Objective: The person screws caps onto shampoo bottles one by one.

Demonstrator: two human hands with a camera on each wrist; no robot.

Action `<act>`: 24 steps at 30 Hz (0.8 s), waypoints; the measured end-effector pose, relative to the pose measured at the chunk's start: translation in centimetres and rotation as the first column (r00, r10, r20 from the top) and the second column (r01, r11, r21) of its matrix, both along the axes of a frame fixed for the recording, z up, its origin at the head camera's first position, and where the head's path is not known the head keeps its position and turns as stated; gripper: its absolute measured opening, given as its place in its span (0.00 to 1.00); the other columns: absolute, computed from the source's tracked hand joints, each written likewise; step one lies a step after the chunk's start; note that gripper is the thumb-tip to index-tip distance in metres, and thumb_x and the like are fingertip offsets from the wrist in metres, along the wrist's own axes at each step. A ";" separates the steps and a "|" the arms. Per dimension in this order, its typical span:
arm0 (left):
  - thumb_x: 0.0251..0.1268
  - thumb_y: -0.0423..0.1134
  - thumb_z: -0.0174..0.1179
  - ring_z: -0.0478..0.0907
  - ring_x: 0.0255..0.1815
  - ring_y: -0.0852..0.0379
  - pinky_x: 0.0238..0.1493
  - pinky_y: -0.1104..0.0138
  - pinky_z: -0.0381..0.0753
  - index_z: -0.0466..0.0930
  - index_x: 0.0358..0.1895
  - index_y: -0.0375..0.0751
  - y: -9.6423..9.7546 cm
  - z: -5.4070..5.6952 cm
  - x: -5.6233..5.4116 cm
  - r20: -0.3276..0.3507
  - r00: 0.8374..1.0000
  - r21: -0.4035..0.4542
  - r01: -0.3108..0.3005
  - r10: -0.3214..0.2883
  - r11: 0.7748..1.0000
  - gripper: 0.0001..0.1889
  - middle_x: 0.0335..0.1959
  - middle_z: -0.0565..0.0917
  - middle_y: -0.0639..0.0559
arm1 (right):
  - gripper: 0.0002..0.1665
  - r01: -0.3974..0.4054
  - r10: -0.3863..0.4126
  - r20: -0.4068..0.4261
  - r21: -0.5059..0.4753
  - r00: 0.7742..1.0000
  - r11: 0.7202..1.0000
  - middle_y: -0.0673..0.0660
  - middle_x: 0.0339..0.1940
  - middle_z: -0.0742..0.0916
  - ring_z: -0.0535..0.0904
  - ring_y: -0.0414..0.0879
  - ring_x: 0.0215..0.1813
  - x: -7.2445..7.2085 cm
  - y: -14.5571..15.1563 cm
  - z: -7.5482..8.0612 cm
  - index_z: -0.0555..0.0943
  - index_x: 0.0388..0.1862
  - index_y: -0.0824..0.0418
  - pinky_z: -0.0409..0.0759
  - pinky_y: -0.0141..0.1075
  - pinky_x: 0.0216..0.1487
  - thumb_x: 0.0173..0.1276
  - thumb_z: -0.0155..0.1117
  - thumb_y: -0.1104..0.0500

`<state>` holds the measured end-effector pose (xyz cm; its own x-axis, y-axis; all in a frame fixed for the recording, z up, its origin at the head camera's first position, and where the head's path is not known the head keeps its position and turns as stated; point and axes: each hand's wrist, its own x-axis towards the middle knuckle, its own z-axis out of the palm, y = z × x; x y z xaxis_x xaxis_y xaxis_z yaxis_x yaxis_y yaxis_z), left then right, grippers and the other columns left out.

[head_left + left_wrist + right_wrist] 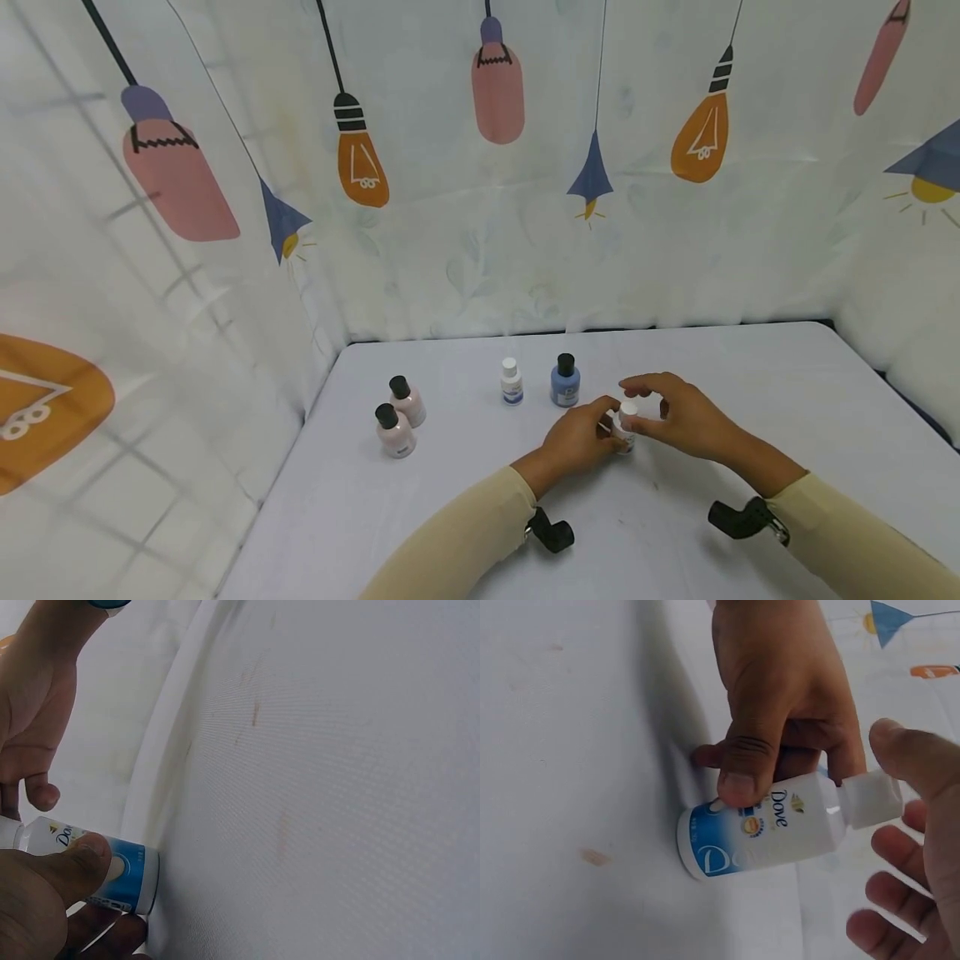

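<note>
My left hand (581,437) grips a small white-and-blue Dove bottle (780,825) that stands upright on the table. Its thumb (82,862) presses across the label. Around the white cap (871,799), my right hand (684,417) has its thumb and fingers spread, the thumb close to the cap. Whether the thumb touches the cap is hard to tell. A similar white bottle (512,387) and a blue bottle with a black cap (565,387) stand behind and to the left of my hands.
Two pale pink bottles with black caps (395,433) stand close together at the table's left side. The white table (465,517) meets a patterned cloth (480,250) at its back edge, and cloth hangs at both sides.
</note>
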<state>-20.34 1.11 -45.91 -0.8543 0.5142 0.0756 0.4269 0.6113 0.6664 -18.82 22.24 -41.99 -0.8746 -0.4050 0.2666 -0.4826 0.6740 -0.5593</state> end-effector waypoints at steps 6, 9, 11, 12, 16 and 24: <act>0.64 0.43 0.74 0.82 0.46 0.68 0.45 0.73 0.79 0.76 0.63 0.51 0.0 0.0 0.0 -0.012 1.000 -0.007 0.002 -0.002 1.000 0.25 0.47 0.88 0.57 | 0.17 -0.059 0.059 -0.041 -0.015 0.997 0.998 0.51 0.52 0.86 0.75 0.41 0.38 0.2 0.3 0.0 0.86 0.56 0.52 0.76 0.35 0.34 0.69 0.74 0.55; 0.64 0.43 0.74 0.82 0.46 0.68 0.45 0.73 0.79 0.76 0.63 0.51 0.0 0.1 0.0 -0.020 1.000 -0.009 -0.001 0.001 1.000 0.26 0.47 0.88 0.58 | 0.14 -0.003 0.003 -0.022 -0.007 1.000 1.000 0.48 0.45 0.85 0.74 0.42 0.37 0.0 0.1 -0.1 0.87 0.50 0.49 0.75 0.34 0.33 0.66 0.76 0.51; 0.63 0.44 0.74 0.83 0.45 0.68 0.45 0.73 0.79 0.77 0.63 0.51 0.0 0.0 0.0 -0.024 1.000 -0.009 -0.005 0.005 1.000 0.26 0.47 0.88 0.58 | 0.14 0.032 -0.032 0.003 -0.004 0.999 0.999 0.47 0.41 0.84 0.75 0.45 0.37 -0.1 0.0 -0.2 0.87 0.46 0.48 0.75 0.36 0.34 0.64 0.77 0.48; 0.63 0.44 0.75 0.83 0.45 0.68 0.44 0.73 0.79 0.77 0.63 0.51 0.0 0.0 0.0 -0.023 1.000 -0.007 -0.008 0.008 1.000 0.26 0.46 0.88 0.58 | 0.14 0.046 -0.046 0.017 0.001 0.999 0.999 0.47 0.40 0.83 0.76 0.47 0.38 -0.2 -0.1 -0.2 0.86 0.45 0.48 0.75 0.36 0.35 0.63 0.78 0.46; 0.61 0.44 0.76 0.83 0.44 0.69 0.44 0.72 0.79 0.78 0.62 0.52 0.0 -0.1 0.0 -0.005 1.000 0.021 -0.023 0.023 1.000 0.26 0.45 0.88 0.59 | 0.19 0.053 -0.053 0.044 0.010 0.998 0.999 0.49 0.40 0.83 0.77 0.50 0.42 -0.2 -0.1 -0.3 0.85 0.46 0.49 0.76 0.38 0.39 0.63 0.77 0.42; 0.58 0.39 0.78 0.83 0.44 0.68 0.48 0.72 0.80 0.81 0.60 0.50 -0.1 -0.2 0.1 0.084 0.995 0.118 -0.067 0.057 0.991 0.26 0.44 0.88 0.60 | 0.22 -0.030 0.030 0.037 -0.005 0.999 1.000 0.49 0.53 0.86 0.76 0.41 0.38 0.3 0.2 0.1 0.85 0.61 0.51 0.76 0.35 0.35 0.71 0.71 0.47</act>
